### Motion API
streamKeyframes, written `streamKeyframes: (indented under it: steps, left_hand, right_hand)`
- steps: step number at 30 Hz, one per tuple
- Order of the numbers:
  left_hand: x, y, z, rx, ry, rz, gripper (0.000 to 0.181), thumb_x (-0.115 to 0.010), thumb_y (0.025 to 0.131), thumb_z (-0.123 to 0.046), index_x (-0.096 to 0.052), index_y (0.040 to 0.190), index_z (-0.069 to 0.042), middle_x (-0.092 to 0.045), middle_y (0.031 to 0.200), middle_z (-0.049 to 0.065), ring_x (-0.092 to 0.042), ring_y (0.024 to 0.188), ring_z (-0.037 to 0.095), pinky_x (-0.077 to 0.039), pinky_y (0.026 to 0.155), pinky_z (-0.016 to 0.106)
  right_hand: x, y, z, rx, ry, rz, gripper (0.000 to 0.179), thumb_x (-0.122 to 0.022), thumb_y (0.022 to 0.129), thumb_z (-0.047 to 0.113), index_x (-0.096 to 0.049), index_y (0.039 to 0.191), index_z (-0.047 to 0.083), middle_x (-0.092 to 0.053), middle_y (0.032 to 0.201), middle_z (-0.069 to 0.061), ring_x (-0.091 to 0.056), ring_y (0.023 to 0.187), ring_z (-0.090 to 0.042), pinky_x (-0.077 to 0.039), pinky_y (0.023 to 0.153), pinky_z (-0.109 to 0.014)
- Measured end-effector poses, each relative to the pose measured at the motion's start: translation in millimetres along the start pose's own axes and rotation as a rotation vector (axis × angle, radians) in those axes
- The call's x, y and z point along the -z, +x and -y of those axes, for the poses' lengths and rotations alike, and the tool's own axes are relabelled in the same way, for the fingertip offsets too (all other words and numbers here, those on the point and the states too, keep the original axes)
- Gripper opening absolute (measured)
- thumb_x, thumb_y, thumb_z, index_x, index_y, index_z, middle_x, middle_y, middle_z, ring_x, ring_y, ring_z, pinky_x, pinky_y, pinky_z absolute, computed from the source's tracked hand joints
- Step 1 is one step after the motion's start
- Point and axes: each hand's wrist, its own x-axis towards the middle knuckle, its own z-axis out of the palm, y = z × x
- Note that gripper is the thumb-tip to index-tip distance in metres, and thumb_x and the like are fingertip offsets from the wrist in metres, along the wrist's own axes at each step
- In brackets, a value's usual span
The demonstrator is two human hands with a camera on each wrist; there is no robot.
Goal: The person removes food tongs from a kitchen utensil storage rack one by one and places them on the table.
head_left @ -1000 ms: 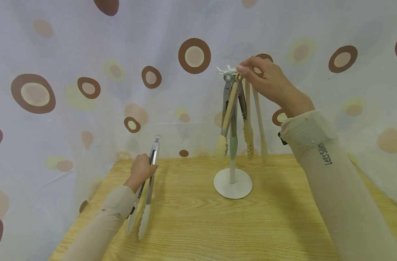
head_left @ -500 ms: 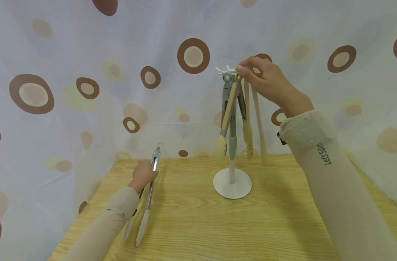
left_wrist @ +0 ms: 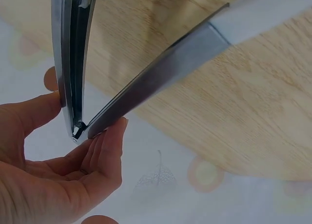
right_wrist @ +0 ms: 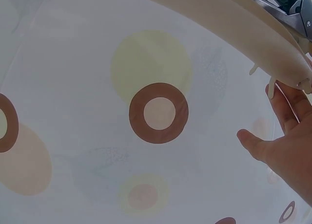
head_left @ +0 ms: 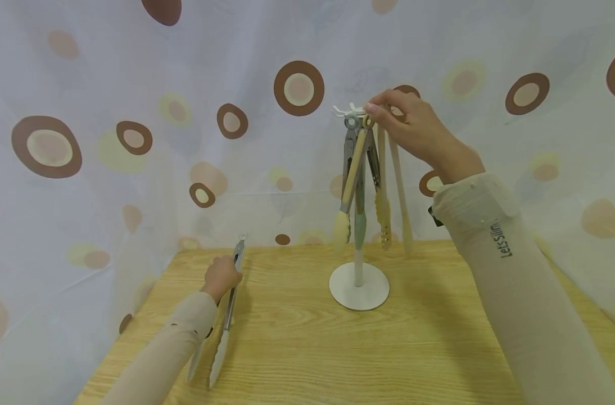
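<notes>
My left hand (head_left: 221, 278) grips metal tongs (head_left: 229, 312) with white scalloped tips, close over the left of the table. In the left wrist view, fingers and thumb hold the tongs (left_wrist: 158, 75) near the hinge, and their arms spread in a wide V. My right hand (head_left: 424, 135) pinches a hook at the top of a white utensil stand (head_left: 358, 270). Hanging there, beside my right fingertips, are tongs with a pale yellow tip (head_left: 341, 228), a green-tipped pair (head_left: 360, 228), a slotted yellow-ended utensil (head_left: 383, 219) and a beige-handled utensil (head_left: 397, 180).
The stand's round white base (head_left: 340, 287) rests on a wood-grain table (head_left: 297, 349), near its back edge. A pale curtain (head_left: 257, 50) with brown and yellow circles hangs behind and around the table. The beige handle (right_wrist: 229, 29) crosses the top of the right wrist view.
My left hand has lowered the metal tongs, whose ring end and white tips now sit lower in the head view. My right hand has stayed at the stand's top.
</notes>
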Motion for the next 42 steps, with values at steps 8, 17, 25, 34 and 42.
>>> streamKeyframes:
  steps: [8,17,25,34,42]
  left_hand:
    - [-7.4,1.5,4.7,0.011,0.000,0.032,0.014,-0.058,0.087,-0.002,-0.061,0.091,0.011,-0.051,0.083,0.018,-0.049,0.064,0.025,-0.043,0.053,0.034]
    - [-13.7,10.4,7.6,0.030,0.000,0.038,0.009,-0.056,0.086,-0.001,-0.060,0.086,0.008,-0.052,0.076,0.014,-0.048,0.060,0.022,-0.040,0.050,0.030]
    - [-18.0,9.9,7.1,-0.001,0.029,0.058,0.026,-0.054,0.089,0.000,-0.050,0.064,-0.005,-0.043,0.061,0.005,-0.038,0.051,0.015,-0.033,0.045,0.026]
    - [-19.2,10.6,4.4,0.031,0.036,0.079,0.017,-0.052,0.091,0.000,-0.057,0.075,0.002,-0.051,0.064,0.007,-0.047,0.054,0.017,-0.042,0.047,0.026]
    - [-25.7,16.9,7.2,0.026,0.067,0.082,0.015,-0.052,0.092,0.000,-0.060,0.080,0.005,-0.056,0.068,0.011,-0.049,0.055,0.019,-0.044,0.048,0.029]
  right_hand:
    - [0,-1.3,1,-0.005,0.001,0.003,0.050,-0.042,0.099,0.050,-0.053,0.131,0.013,-0.039,0.146,-0.010,-0.033,0.136,-0.032,-0.028,0.107,-0.056]
    - [1,-1.3,2,0.011,-0.002,-0.005,0.049,-0.042,0.100,0.047,-0.054,0.130,0.010,-0.042,0.142,-0.010,-0.035,0.134,-0.032,-0.029,0.108,-0.054]
    - [0,-0.9,3,0.014,0.015,-0.002,0.047,-0.042,0.100,0.046,-0.055,0.126,0.009,-0.044,0.141,-0.010,-0.037,0.135,-0.033,-0.029,0.108,-0.054]
    - [0,-0.2,4,0.023,0.011,-0.008,0.046,-0.042,0.100,0.045,-0.056,0.125,0.009,-0.046,0.140,-0.010,-0.039,0.134,-0.034,-0.030,0.107,-0.055]
    - [0,0.1,2,0.035,0.012,-0.007,0.046,-0.043,0.100,0.045,-0.056,0.125,0.009,-0.046,0.139,-0.010,-0.040,0.133,-0.035,-0.031,0.106,-0.056]
